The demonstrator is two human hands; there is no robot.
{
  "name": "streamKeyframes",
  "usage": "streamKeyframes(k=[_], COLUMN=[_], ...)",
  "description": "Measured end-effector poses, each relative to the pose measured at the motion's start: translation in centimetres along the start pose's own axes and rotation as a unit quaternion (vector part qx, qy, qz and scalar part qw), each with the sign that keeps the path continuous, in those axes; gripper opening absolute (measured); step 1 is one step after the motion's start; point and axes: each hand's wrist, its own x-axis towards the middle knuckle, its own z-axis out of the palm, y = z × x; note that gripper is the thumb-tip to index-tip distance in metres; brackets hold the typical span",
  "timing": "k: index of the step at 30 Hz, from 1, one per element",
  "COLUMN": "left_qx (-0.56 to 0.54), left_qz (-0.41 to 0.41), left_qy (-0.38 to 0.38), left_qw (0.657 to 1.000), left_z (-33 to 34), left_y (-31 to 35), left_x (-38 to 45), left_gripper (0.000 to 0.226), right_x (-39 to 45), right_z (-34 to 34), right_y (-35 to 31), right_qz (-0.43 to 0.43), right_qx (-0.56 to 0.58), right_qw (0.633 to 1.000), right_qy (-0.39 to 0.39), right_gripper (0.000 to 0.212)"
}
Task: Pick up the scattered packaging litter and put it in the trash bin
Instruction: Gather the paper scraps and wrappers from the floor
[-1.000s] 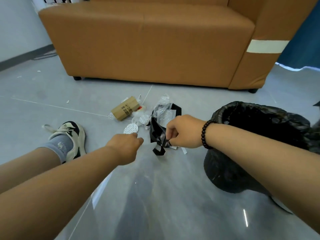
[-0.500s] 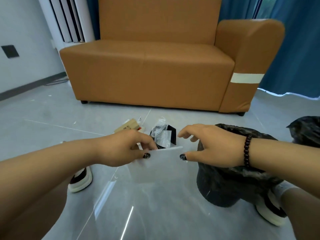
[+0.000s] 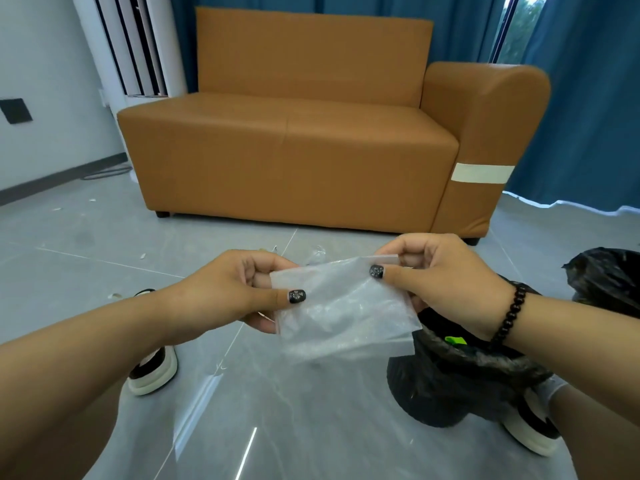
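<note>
The fingers (image 3: 258, 277) of the left hand (image 3: 221, 292) are pinching the left edge of a clear plastic bag (image 3: 341, 306), thumb on top. The right hand (image 3: 440, 275) is pinching the bag's top right corner. The bag is hanging in the air between both hands, just left of the trash bin (image 3: 460, 386) lined with black plastic, near the orange sofa (image 3: 294, 150).

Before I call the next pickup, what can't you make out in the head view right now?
- Floor litter: hidden behind the clear plastic bag and both hands; only a clear scrap shows.
- Trash bin contents: covered by the right hand and forearm; only a green bit shows.
- Left hand fingertips: behind the bag.
</note>
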Motion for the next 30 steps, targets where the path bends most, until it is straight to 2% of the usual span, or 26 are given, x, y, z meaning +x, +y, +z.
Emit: streamKeyframes(k=[4, 9, 12, 15, 17, 21, 25, 30], left_qx=[-0.053, -0.185, -0.245, -0.244, -0.246, -0.204, -0.155, -0.140], left_qz=[0.011, 0.006, 0.013, 0.022, 0.018, 0.023, 0.044, 0.040], left_qy=[0.041, 0.070, 0.081, 0.066, 0.047, 0.077, 0.106, 0.105], left_qw=[0.998, 0.980, 0.966, 0.967, 0.968, 0.976, 0.981, 0.984], left_z=[0.1, 0.5, 0.7, 0.8, 0.8, 1.5, 1.9, 1.8], left_y=[0.3, 1.0, 1.1, 0.9, 0.8, 0.9, 0.7, 0.6], left_x=[0.2, 0.6, 0.7, 0.8, 0.7, 0.7, 0.8, 1.0], left_gripper=[0.013, 0.028, 0.035, 0.034, 0.038, 0.029, 0.031, 0.033], right_x=[0.2, 0.3, 0.5, 0.4, 0.3, 0.3, 0.2, 0.1], right_z=[-0.1, -0.5, -0.8, -1.1, -1.1, -1.1, -1.3, -1.0], right_y=[-0.5, -1.0, -0.9, -0.6, -0.8, -0.3, 0.2, -0.2], right_qz=[-0.012, -0.020, -0.011, -0.010, -0.009, -0.029, -0.013, -0.009], right_qx=[0.053, 0.136, 0.160, 0.186, 0.196, 0.059, 0.059, 0.061], right_qw=[0.998, 0.990, 0.987, 0.982, 0.980, 0.997, 0.998, 0.998], right_qy=[0.019, -0.013, -0.021, -0.022, -0.019, 0.030, 0.000, -0.023], right_gripper=[0.009, 0.025, 0.023, 0.026, 0.018, 0.014, 0.044, 0.016])
